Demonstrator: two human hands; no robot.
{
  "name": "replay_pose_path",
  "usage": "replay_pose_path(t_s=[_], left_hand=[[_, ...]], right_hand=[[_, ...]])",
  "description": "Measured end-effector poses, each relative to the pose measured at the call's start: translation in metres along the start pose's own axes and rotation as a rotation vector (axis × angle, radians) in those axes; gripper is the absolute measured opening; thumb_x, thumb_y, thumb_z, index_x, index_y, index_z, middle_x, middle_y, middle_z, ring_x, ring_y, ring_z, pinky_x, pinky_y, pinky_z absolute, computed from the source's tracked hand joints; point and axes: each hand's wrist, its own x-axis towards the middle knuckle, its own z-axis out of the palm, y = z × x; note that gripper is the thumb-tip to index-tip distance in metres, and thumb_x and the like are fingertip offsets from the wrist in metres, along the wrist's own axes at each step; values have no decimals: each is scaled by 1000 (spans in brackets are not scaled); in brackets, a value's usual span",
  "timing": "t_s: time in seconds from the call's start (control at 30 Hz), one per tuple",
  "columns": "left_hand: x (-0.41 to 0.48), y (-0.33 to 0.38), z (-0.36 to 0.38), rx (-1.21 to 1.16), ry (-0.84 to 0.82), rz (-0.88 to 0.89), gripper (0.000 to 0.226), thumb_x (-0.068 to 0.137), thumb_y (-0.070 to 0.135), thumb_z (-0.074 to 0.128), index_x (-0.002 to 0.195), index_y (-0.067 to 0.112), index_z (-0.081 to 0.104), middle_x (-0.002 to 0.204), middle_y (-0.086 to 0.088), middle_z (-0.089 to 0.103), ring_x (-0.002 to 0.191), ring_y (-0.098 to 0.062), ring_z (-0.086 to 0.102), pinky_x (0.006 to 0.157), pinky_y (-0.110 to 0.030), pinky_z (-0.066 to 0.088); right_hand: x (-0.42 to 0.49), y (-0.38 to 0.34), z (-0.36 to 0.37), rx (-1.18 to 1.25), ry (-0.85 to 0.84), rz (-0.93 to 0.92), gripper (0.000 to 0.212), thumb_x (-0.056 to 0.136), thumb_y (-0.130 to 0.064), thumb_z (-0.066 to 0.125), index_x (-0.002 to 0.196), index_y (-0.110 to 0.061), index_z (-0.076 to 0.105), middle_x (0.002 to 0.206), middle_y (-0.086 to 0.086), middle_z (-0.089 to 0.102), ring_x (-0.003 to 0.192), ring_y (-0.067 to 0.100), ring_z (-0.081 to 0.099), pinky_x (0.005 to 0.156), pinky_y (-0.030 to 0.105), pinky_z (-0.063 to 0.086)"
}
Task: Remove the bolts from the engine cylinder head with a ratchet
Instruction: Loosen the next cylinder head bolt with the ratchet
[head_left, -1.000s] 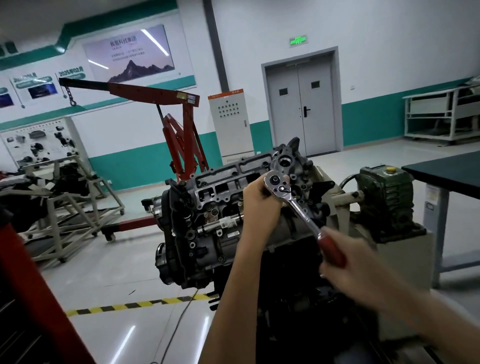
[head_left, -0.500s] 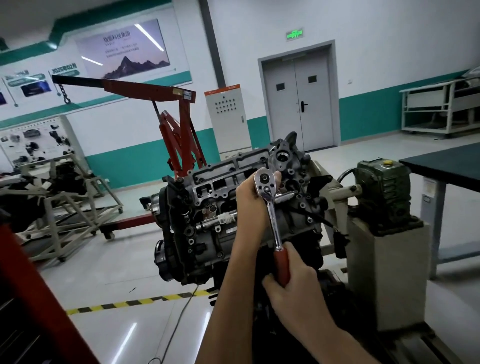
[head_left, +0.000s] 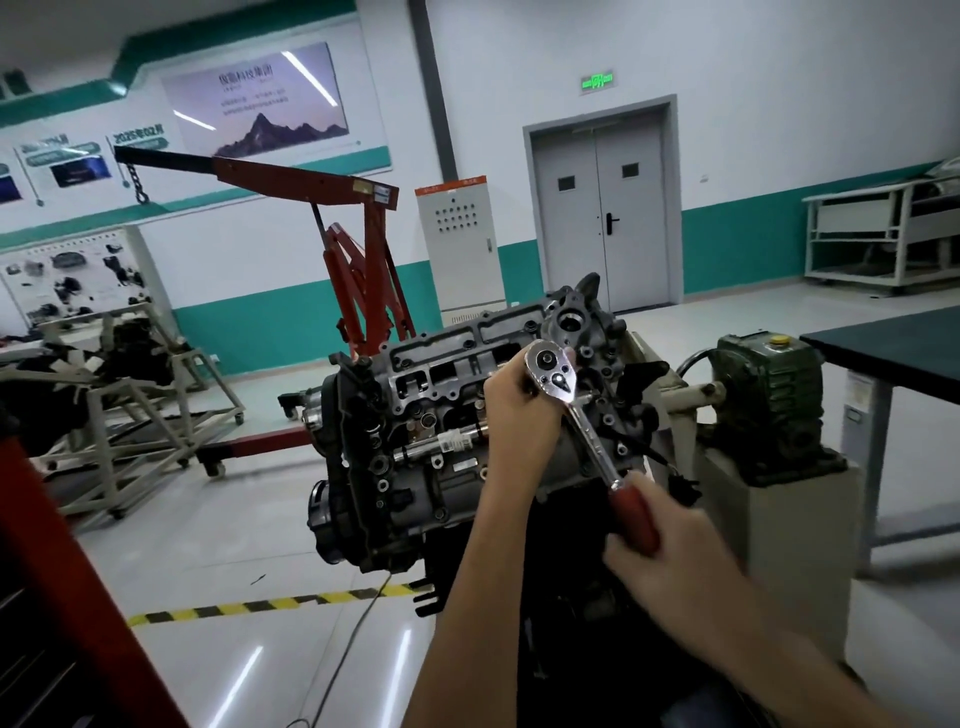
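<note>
- Ratchet (head_left: 592, 441): seated by its chrome head on the upper right end of the cylinder head (head_left: 457, 364), which sits tilted at mid-frame. The bolt under the tool is hidden by the chrome head.
- Long axis: runs from the chrome head (up and left, farther from the camera) down and right to the red handle.
- State of left grip (head_left: 519, 415): wrapped round the head end of the tool, fingers curled behind it against the casting.
- State of right grip (head_left: 670, 561): closed round the red handle at the low end of the shaft.
- Governing relation: the pivot lies up and left of the right grip, so any swing is an arc about the chrome head. The right grip has the leverage. The left grip is nearer the bolt and is placed to hold the socket square.
- Judgement: one bolt is being loosened. Whether other bolts are in place cannot be told.
- Surroundings: red engine crane (head_left: 363, 270) behind, green gearbox (head_left: 769, 395) to the right, dark tabletop (head_left: 893, 353) at far right.
</note>
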Motion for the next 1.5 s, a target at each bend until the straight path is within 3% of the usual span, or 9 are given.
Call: replay_pose_path(t_s=[0.17, 0.37, 0.5, 0.7, 0.83, 1.03, 1.13, 1.37, 1.5], left_hand=[[-1, 1, -1, -11, -25, 21, 43, 92, 14, 63, 58, 23, 38, 55, 17, 36, 59, -3, 32, 57, -18, 32], [3, 2, -4, 1, -69, -9, 48, 89, 5, 62, 52, 28, 41, 50, 16, 41, 53, -2, 33, 52, -15, 31], [1, 1, -8, -14, -59, -12, 24, 86, -2, 58, 63, 5, 57, 59, 7, 50, 61, -7, 40, 58, -20, 34], [-2, 0, -4, -35, -40, -1, 38, 91, 11, 63, 58, 10, 46, 60, 8, 46, 63, -7, 41, 64, -22, 38], [0, 2, -5, -24, -67, 18, 53, 91, 9, 63, 55, 33, 32, 51, 18, 31, 51, 1, 27, 51, -12, 28], [3, 2, -7, 6, -102, -1, 51, 90, 4, 61, 52, 29, 38, 47, 18, 38, 49, 0, 30, 50, -13, 29], [5, 1, -7, 36, -101, 18, 48, 88, -5, 57, 54, 24, 41, 45, 18, 38, 47, 0, 28, 51, -15, 26], [-1, 1, -3, 12, -40, 35, 43, 91, 11, 64, 57, 24, 42, 53, 17, 39, 56, -3, 33, 57, -21, 33], [0, 3, -7, -20, -54, 16, 50, 91, 10, 63, 56, 29, 33, 53, 16, 32, 54, -1, 27, 53, -15, 28]], right_hand=[[-10, -21, 57, 266, 19, 117, 23, 76, -2, 60, 91, -16, 51, 59, 2, 53, 43, 4, 50, 42, 11, 39], [35, 2, -64, -320, -282, -108, 30, 75, 0, 66, 92, -21, 53, 60, -8, 53, 49, 5, 55, 51, 15, 45], [63, 3, -90, -505, -280, -230, 22, 76, -1, 66, 87, -17, 55, 62, -5, 55, 52, 9, 55, 52, 16, 46], [-9, -6, 27, 60, 76, 27, 31, 72, -1, 66, 79, -26, 48, 51, -7, 45, 41, 2, 46, 40, 7, 31], [-12, -25, 64, 284, 55, 90, 30, 76, 1, 60, 83, -25, 45, 55, -5, 46, 42, 3, 49, 41, 8, 34], [30, -3, -61, -239, -327, -86, 37, 75, 3, 64, 84, -29, 49, 60, -5, 51, 49, 0, 54, 48, 13, 42], [58, -3, -91, -427, -333, -182, 28, 76, 3, 64, 94, -18, 58, 63, -4, 54, 51, 4, 55, 50, 11, 42], [-10, -11, 26, 126, 63, 64, 30, 74, 1, 66, 78, -23, 48, 48, -7, 46, 39, 0, 47, 39, 6, 33], [-11, -25, 63, 268, 32, 122, 25, 77, -3, 62, 88, -21, 48, 58, -1, 49, 44, 1, 50, 41, 7, 34]])
